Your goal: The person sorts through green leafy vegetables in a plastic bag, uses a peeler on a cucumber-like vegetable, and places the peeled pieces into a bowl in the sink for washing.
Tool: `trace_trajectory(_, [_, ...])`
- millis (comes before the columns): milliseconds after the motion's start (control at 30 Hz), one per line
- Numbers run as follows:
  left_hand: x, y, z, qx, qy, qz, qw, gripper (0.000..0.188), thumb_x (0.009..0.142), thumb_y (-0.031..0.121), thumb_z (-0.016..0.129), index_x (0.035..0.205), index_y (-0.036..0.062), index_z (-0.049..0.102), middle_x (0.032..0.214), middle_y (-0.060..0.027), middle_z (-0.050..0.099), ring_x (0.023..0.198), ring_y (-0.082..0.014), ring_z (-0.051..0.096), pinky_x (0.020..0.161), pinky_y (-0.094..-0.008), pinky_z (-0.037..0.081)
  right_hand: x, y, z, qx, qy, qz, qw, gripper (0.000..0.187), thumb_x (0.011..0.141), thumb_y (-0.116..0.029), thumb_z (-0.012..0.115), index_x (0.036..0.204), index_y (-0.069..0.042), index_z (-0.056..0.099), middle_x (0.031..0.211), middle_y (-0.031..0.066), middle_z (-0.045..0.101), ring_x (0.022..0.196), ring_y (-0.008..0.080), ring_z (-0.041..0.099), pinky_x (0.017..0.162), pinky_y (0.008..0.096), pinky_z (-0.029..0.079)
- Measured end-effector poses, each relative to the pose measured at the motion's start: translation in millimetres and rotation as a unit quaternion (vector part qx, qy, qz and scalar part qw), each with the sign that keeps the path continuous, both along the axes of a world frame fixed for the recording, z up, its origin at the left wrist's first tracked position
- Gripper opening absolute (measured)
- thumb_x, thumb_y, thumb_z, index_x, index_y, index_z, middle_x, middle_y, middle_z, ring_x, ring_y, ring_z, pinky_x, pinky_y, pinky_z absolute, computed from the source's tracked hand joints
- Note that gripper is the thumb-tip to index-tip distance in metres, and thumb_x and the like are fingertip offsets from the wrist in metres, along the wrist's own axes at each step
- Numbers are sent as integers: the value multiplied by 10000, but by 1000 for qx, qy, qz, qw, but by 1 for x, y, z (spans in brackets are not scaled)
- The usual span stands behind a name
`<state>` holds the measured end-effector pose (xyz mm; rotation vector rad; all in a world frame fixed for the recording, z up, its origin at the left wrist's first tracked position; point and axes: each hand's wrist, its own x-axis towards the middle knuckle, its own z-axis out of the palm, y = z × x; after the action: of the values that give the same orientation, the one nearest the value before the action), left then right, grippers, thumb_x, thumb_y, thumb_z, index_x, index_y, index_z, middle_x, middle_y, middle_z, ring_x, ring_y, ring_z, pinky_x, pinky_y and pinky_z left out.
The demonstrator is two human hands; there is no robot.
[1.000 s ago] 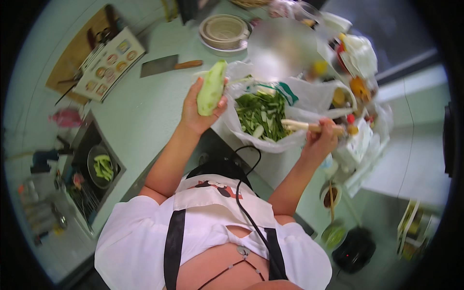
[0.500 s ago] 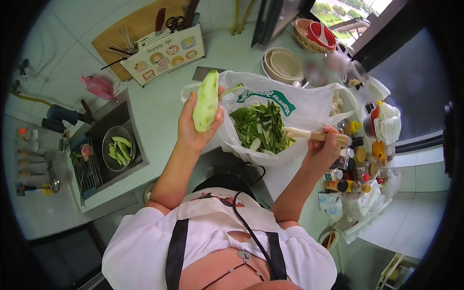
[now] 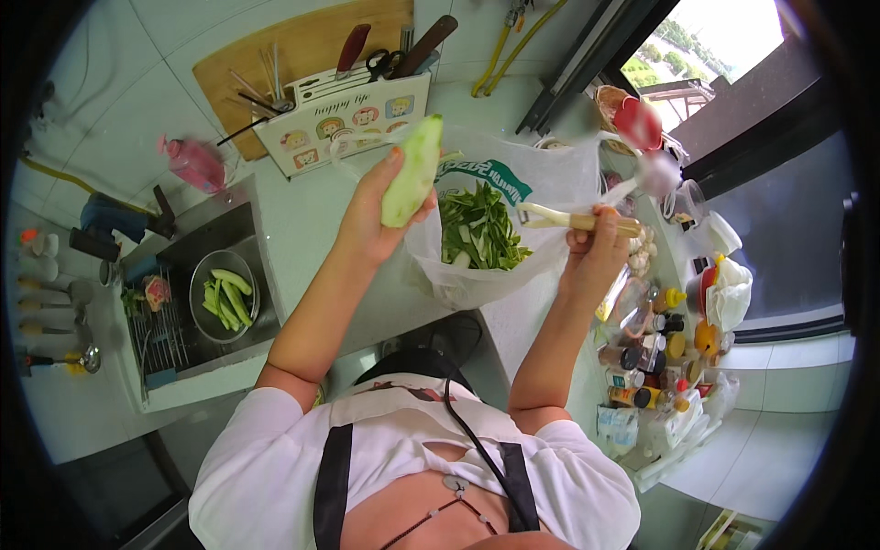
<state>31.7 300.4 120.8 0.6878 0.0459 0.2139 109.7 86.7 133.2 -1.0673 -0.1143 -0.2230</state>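
My left hand is closed around a pale green peeled gourd, tilted with its narrow end up and away from me. In my right hand is a peeler with a wooden handle and a cream-coloured head, pointing left. The peeler and the gourd are apart. Between my hands a white plastic bag gapes at the counter's edge. Green strips of peel lie piled inside it. The gourd hangs over the bag's left rim.
A sink at the left holds a metal bowl of green gourds beside a wire rack. Behind stand a knife holder and a wooden board. Jars and bottles crowd the right, near garlic bulbs.
My view has shifted a little. The peeler has tilted and lifted away from the bag's peel pile, its head now near the bag's right side. The gourd is tipped further to the right.
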Motion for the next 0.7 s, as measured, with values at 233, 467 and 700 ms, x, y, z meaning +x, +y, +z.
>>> trace_trajectory(233, [79,-1,11,75,59,65,993,348,835,351,506,972,30,505,830,-80,547,643,-157,533,510,-244,398,83,40,16,-25,-59,79,995,206,863,-161,493,853,44,513,635,42,477,514,84,435,480,219,390])
trace_trajectory(467, [133,6,37,127,-54,80,987,365,841,330,506,978,-8,490,790,-76,514,638,-156,496,497,-254,378,135,37,25,47,-104,148,982,236,866,-188,499,871,48,510,675,57,512,532,85,467,505,217,423])
trace_trajectory(700, [139,-5,-27,248,155,74,953,333,819,332,536,933,20,520,795,-51,547,636,-129,553,486,-233,413,130,30,-47,-153,82,169,970,294,837,-217,548,995,32,539,765,57,551,618,76,518,541,202,451])
